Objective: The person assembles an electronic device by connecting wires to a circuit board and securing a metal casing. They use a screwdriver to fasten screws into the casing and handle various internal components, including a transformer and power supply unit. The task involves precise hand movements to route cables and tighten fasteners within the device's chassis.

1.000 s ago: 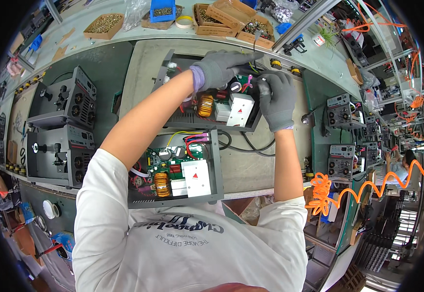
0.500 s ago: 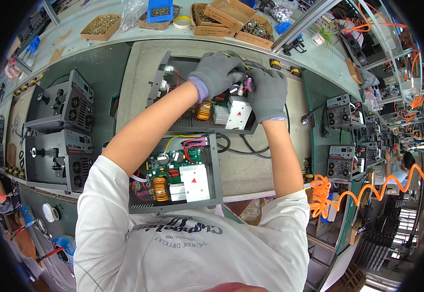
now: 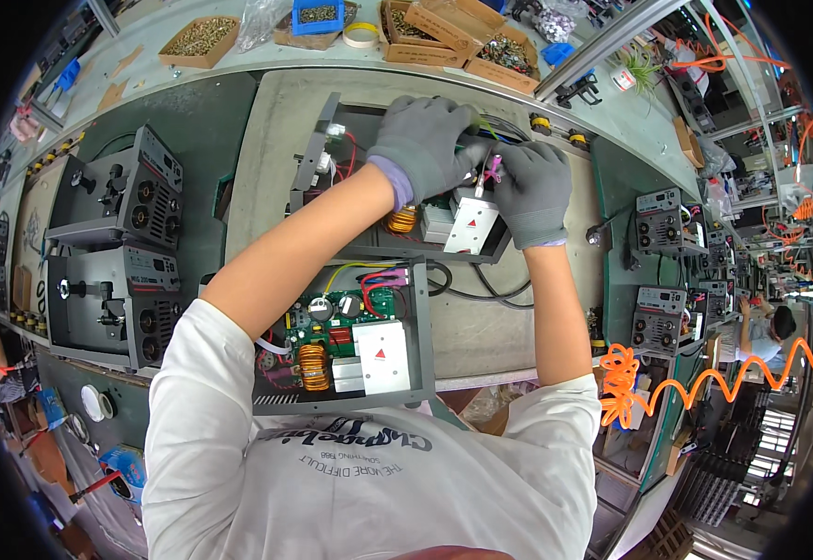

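Observation:
Both my hands wear grey gloves and meet over the far open machine chassis (image 3: 332, 140). My left hand (image 3: 422, 143) is curled over its wiring, fingers closed around a bundle of wires (image 3: 486, 131). My right hand (image 3: 530, 189) pinches a small pink connector (image 3: 493, 168) just above a white box with a red triangle (image 3: 470, 226). A copper coil (image 3: 403, 220) shows below my left wrist. A second open chassis (image 3: 350, 341) with a green circuit board lies nearer to me, untouched.
Two closed grey machines (image 3: 117, 243) stand at the left. Cardboard boxes of small parts (image 3: 199, 37) line the far shelf. More grey units (image 3: 656, 271) sit at the right, and an orange coiled hose (image 3: 695, 383) hangs beside them. Another person (image 3: 763, 327) works far right.
My hands have come together over the far chassis: the right hand moved left from the chassis edge, and both now close on the wires and pink connector.

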`<move>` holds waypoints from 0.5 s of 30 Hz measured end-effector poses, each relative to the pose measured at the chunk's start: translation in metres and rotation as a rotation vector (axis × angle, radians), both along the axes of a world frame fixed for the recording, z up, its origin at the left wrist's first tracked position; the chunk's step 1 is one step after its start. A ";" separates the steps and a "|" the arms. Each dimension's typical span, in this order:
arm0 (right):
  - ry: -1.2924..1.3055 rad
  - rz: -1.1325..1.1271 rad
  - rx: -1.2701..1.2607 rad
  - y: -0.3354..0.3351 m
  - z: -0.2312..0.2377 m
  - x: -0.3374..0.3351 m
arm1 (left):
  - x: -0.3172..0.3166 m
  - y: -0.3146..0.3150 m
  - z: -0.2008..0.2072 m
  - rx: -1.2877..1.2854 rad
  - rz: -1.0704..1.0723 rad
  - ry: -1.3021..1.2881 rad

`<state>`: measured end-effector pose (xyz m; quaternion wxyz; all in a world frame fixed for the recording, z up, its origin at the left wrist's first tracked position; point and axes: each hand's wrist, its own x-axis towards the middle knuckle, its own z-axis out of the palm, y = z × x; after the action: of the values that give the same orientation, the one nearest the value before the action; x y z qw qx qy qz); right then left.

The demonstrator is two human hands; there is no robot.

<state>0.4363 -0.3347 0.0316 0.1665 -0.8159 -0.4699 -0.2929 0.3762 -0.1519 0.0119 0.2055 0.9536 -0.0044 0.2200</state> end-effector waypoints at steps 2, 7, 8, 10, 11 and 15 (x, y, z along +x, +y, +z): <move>0.000 -0.045 -0.133 0.002 0.006 -0.001 | -0.017 -0.003 0.022 0.149 0.107 0.108; -0.045 -0.087 -0.365 0.013 0.012 0.002 | -0.024 0.003 0.041 0.171 0.090 0.330; -0.045 -0.091 -0.376 0.013 0.012 0.003 | -0.024 0.004 0.043 0.178 0.067 0.371; -0.041 -0.090 -0.386 0.013 0.009 0.005 | -0.024 0.005 0.036 0.186 0.056 0.348; -0.047 -0.087 -0.398 0.015 0.009 0.006 | -0.023 0.006 0.034 0.190 0.050 0.337; -0.060 -0.067 -0.419 0.018 0.012 0.004 | -0.022 0.010 0.033 0.164 0.024 0.361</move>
<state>0.4402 -0.3168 0.0433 -0.0305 -0.8387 -0.4980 -0.2183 0.3539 -0.1420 0.0454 0.1219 0.9911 0.0261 0.0468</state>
